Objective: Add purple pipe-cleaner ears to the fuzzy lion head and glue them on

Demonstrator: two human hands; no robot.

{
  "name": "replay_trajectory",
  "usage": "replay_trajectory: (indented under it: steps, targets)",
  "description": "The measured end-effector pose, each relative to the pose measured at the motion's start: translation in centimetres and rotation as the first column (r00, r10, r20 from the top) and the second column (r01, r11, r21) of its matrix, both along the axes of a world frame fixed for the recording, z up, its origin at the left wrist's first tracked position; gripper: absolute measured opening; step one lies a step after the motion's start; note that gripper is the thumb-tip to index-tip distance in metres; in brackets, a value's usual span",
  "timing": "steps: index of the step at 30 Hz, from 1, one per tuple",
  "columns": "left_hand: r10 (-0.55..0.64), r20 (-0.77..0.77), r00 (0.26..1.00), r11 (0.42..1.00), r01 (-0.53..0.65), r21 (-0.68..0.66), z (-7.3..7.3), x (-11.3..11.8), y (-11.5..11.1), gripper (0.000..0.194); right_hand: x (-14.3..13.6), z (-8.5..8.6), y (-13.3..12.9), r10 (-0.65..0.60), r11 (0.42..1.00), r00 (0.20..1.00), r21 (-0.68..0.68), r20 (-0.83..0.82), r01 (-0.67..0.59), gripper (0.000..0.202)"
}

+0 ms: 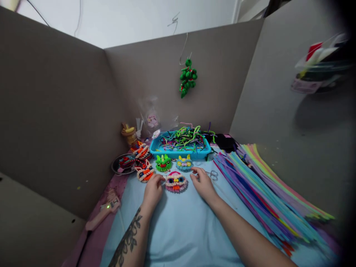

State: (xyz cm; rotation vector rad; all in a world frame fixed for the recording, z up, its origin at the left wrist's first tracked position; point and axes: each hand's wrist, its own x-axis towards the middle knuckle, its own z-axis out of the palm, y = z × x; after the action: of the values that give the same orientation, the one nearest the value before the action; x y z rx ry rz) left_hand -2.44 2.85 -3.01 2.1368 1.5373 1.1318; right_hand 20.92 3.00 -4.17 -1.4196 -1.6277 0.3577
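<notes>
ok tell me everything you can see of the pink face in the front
The pink face looks made of fuzzy, bunched stems. It has a bright pink arch on top, a cream band, two round dark eyes, small yellow pieces between them, orange below, and a pale pink fringe along the bottom. It looks whole and sits right way up on the blue cloth. The left hand is at its left edge, though contact is unclear; the right hand is apart from it.

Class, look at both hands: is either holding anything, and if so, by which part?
Neither appears to hold anything. The left hand is beside the pink figure, contact unclear; the right hand is open on its other side.
</notes>
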Motion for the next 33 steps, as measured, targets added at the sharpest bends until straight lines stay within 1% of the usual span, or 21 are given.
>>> replay_trajectory:
  steps: [3, 6, 8, 11, 12, 14, 15, 16, 17, 19, 22, 25, 27, 30, 33]
  targets:
    - [0.031, 0.011, 0.999, 0.999, -0.031, 0.015, -0.1, -0.1, 0.1, 0.027, 0.4, -0.2, 0.3, -0.076, 0.997, 0.997, -0.012, 0.028, 0.077, 0.025]
    - [0.058, 0.029, 0.998, 0.998, -0.058, 0.023, -0.2, -0.1, 0.2, 0.028, 1.3, 0.3, -0.1, -0.118, 0.992, 0.989, -0.041, 0.094, 0.122, 0.021]
    - [0.057, 0.039, 0.998, 0.998, -0.058, 0.025, -0.2, 0.0, 0.1, 0.028, 2.6, 1.4, -1.0, -0.132, 0.988, 0.98, -0.061, 0.147, 0.142, 0.019]
    - [0.036, 0.054, 0.998, 0.999, -0.038, 0.028, -0.1, 0.1, -0.1, 0.026, 5.9, 3.8, -3.0, -0.176, 0.979, 0.958, -0.062, 0.225, 0.194, 0.02]
    - [0.029, 0.061, 0.998, 0.999, -0.031, 0.029, -0.1, 0.1, -0.1, 0.026, 7.3, 4.7, -3.6, -0.206, 0.971, 0.942, -0.06, 0.266, 0.23, 0.021]
    - [0.007, 0.073, 0.997, 1.0, -0.009, 0.027, -0.1, 0.3, -0.2, 0.026, 10.1, 6.1, -4.2, -0.293, 0.923, 0.826, -0.083, 0.481, 0.376, 0.024]
    - [-0.003, 0.077, 0.997, 1.0, 0.001, 0.025, -0.2, 0.4, -0.2, 0.026, 11.3, 6.6, -4.2, -0.294, 0.897, 0.771, -0.115, 0.565, 0.427, 0.026]
    - [-0.012, 0.077, 0.997, 1.0, 0.01, 0.023, -0.2, 0.4, -0.2, 0.026, 12.4, 6.9, -4.0, -0.269, 0.876, 0.736, -0.16, 0.621, 0.455, 0.027]
    - [-0.016, 0.076, 0.997, 1.0, 0.014, 0.022, -0.3, 0.5, -0.2, 0.025, 13.3, 7.0, -3.6, -0.227, 0.862, 0.718, -0.207, 0.658, 0.462, 0.027]
    - [-0.016, 0.069, 0.997, 1.0, 0.015, 0.023, -0.3, 0.6, -0.2, 0.025, 14.4, 6.8, -2.5, -0.181, 0.85, 0.711, -0.255, 0.679, 0.461, 0.026]
    - [0.002, 0.077, 0.997, 1.0, -0.004, 0.02, -0.3, 0.7, -0.3, 0.024, 15.0, 6.0, -0.7, -0.14, 0.842, 0.712, -0.296, 0.688, 0.451, 0.017]
    - [0.024, 0.094, 0.995, 1.0, -0.024, -0.003, -0.1, 0.8, -0.6, 0.025, 15.4, 5.4, 0.4, -0.113, 0.828, 0.714, -0.332, 0.691, 0.452, 0.01]
    - [0.01, 0.084, 0.996, 1.0, -0.008, -0.03, 0.1, 0.9, -0.9, 0.027, 16.1, 5.5, 0.8, -0.106, 0.826, 0.724, -0.345, 0.682, 0.445, 0.012]
    - [-0.043, 0.059, 0.997, 0.996, 0.047, -0.08, 0.5, 1.1, -1.2, 0.026, 17.2, 5.8, 1.0, -0.096, 0.828, 0.749, -0.366, 0.656, 0.426, 0.014]
    - [-0.036, 0.048, 0.998, 0.993, 0.041, -0.111, 0.8, 1.4, -1.5, 0.025, 17.6, 5.8, 1.0, -0.068, 0.836, 0.786, -0.395, 0.615, 0.381, 0.013]
